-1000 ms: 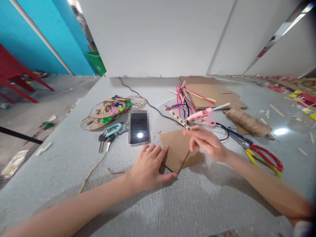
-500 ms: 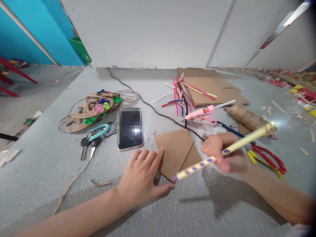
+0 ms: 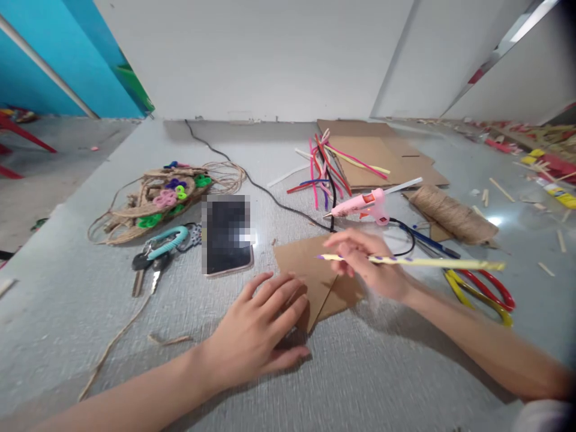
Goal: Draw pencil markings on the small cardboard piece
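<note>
Steadying comes first, I judge: on the grey table (image 3: 405, 372) the cardboard piece (image 3: 301, 264) is light and folded, so it could slide or spring up unless it is pressed evenly. The left hand (image 3: 256, 336) lies on the cardboard piece's near left corner, fingers slightly spread and laid flat. Pressing through the full length of the fingers, not the tips alone, would likely hold it best. The right hand (image 3: 369, 264) hovers over the cardboard piece's right half, thumb and first fingers pinching the dotted stick (image 3: 441, 263), the other fingers loosely extended. The grip sits near the tip, which seems good for control. Resting the wrist on the table would steady it further, and the long tail should clear the scissors (image 3: 481, 288) to the right of the cardboard piece.

The cardboard piece is plain brown, with a crease running toward its near corner and one flap overlapping another. The dotted stick is thin, pale yellow and spotted purple. It lies nearly level, its purple tip pointing left above the cardboard piece.
</note>
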The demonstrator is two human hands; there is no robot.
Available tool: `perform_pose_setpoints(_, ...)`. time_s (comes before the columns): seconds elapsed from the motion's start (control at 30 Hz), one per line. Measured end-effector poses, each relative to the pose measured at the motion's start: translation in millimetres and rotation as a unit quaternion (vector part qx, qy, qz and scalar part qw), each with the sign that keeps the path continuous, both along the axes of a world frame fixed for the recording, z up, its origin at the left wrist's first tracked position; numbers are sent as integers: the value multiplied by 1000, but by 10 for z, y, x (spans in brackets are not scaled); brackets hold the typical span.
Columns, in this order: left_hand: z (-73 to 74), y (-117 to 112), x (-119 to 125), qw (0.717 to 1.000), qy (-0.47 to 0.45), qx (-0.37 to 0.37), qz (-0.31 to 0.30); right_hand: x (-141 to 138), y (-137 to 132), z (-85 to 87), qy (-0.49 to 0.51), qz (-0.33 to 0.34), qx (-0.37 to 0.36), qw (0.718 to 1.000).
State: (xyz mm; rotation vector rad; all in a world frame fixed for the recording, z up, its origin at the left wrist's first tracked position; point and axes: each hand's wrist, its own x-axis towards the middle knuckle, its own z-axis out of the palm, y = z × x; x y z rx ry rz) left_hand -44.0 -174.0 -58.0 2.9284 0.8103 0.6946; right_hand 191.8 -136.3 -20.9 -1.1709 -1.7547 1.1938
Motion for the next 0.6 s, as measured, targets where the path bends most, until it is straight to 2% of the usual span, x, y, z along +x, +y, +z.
perform_pose_setpoints(0.1,-3,3,2,1000,-4,-7,-4,-62,14,-131,-48,31,-25,998)
perform_pose_setpoints(0.3,-47,-1,14,999,-11,-44,-11,-80,88,-329,-139,5,30,990)
perform_pose_setpoints(0.6,-54,0,17,998,-7,-55,-10,-81,116,-337,-199,40,73,976)
